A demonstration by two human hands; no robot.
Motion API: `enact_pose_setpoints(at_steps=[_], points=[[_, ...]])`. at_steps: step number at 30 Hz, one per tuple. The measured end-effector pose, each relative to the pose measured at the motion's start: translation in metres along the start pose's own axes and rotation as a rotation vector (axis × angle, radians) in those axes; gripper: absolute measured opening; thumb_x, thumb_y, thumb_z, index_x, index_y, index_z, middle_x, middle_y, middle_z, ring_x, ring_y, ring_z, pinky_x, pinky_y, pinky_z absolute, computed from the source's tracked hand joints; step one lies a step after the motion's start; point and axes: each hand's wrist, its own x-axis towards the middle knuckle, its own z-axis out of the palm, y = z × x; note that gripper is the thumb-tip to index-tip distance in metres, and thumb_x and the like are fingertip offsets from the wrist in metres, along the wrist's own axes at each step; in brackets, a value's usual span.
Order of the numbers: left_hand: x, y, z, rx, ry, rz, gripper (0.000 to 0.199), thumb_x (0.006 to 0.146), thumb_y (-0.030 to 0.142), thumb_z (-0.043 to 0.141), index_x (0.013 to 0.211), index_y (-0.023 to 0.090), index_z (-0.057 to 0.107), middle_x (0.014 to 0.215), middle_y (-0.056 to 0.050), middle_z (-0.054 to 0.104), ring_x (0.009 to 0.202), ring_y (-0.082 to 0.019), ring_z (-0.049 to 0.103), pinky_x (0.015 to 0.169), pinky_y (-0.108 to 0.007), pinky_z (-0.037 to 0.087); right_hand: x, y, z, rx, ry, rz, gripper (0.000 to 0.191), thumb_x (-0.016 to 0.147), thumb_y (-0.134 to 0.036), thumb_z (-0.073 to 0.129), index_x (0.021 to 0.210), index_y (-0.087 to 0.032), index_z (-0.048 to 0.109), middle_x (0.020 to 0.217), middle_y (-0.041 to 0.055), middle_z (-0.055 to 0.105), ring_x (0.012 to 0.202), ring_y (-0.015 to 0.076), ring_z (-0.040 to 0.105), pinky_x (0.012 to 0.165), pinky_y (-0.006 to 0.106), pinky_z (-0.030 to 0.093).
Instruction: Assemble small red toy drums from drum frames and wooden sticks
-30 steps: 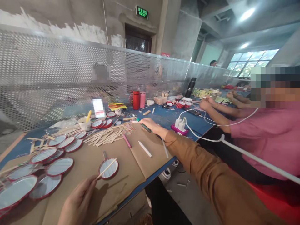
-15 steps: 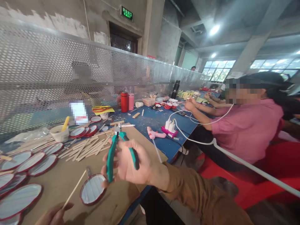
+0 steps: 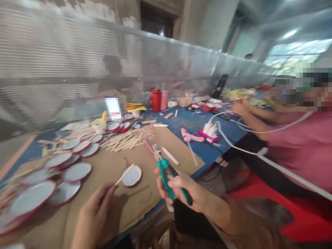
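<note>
Between the fingertips of my left hand (image 3: 97, 211) is a thin wooden stick (image 3: 125, 174), tilted up to the right. Its upper end overlaps, in view, a small round white disc with a red rim (image 3: 135, 177) lying on the cardboard; whether they touch I cannot tell. My right hand (image 3: 190, 190) is wrapped round the teal and black handles of a pair of pliers (image 3: 163, 169), jaws pointing up and away over the cardboard (image 3: 147, 200). Just beyond the pliers lie a white pen (image 3: 170, 156) and a pink pen-like stick (image 3: 148, 146).
Red-rimmed discs (image 3: 77, 172) cover the left side. Flat wooden sticks (image 3: 121, 142) are piled behind. A pink glue gun (image 3: 191, 136) and a purple power strip (image 3: 209, 136) with white cords lie right. A co-worker in a pink shirt (image 3: 295, 152) sits at right. A mesh partition (image 3: 77, 69) backs the table.
My right hand has lowered the pliers, and their jaws now point toward the cardboard's far side. My left hand has come further into view with the stick. The camera has turned left and down.
</note>
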Motion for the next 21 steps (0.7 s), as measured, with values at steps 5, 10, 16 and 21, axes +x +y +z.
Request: enact_pose_setpoints(at_steps=[5, 10, 16, 21], points=[[0.002, 0.028, 0.002, -0.058, 0.026, -0.096, 0.035, 0.082, 0.045, 0.046, 0.079, 0.019, 0.069, 0.065, -0.001, 0.066, 0.061, -0.014, 0.058, 0.059, -0.021, 0.045, -0.015, 0.005, -0.009, -0.171, 0.039, 0.127, 0.047, 0.066, -0.035, 0.067, 0.111, -0.024, 0.055, 0.089, 0.0033, 0.057, 0.071, 0.0151, 0.054, 0.057, 0.027, 0.04], [-0.001, 0.026, 0.004, -0.089, 0.034, -0.12, 0.031, 0.084, 0.04, 0.047, 0.082, 0.017, 0.069, 0.07, -0.002, 0.066, 0.065, -0.014, 0.058, 0.064, -0.021, 0.044, -0.013, 0.004, -0.006, -0.35, 0.02, 0.219, 0.051, 0.065, -0.038, 0.064, 0.113, -0.025, 0.055, 0.089, 0.0044, 0.058, 0.071, 0.0176, 0.055, 0.055, 0.029, 0.041], [-0.002, 0.027, 0.004, -0.127, 0.031, -0.112, 0.029, 0.085, 0.038, 0.049, 0.083, 0.017, 0.069, 0.073, -0.003, 0.067, 0.069, -0.014, 0.059, 0.066, -0.021, 0.044, -0.012, 0.0, 0.006, -0.415, -0.018, 0.294, 0.043, 0.064, -0.041, 0.065, 0.103, -0.023, 0.059, 0.092, 0.0056, 0.059, 0.076, 0.0177, 0.056, 0.061, 0.029, 0.043], [-0.001, 0.025, 0.005, -0.139, 0.017, -0.093, 0.026, 0.085, 0.033, 0.049, 0.083, 0.017, 0.069, 0.075, -0.003, 0.068, 0.069, -0.013, 0.058, 0.068, -0.02, 0.043, -0.006, 0.005, 0.008, -0.397, 0.014, 0.324, 0.051, 0.065, -0.043, 0.066, 0.111, -0.023, 0.056, 0.091, 0.0046, 0.06, 0.074, 0.0167, 0.056, 0.058, 0.028, 0.043]])
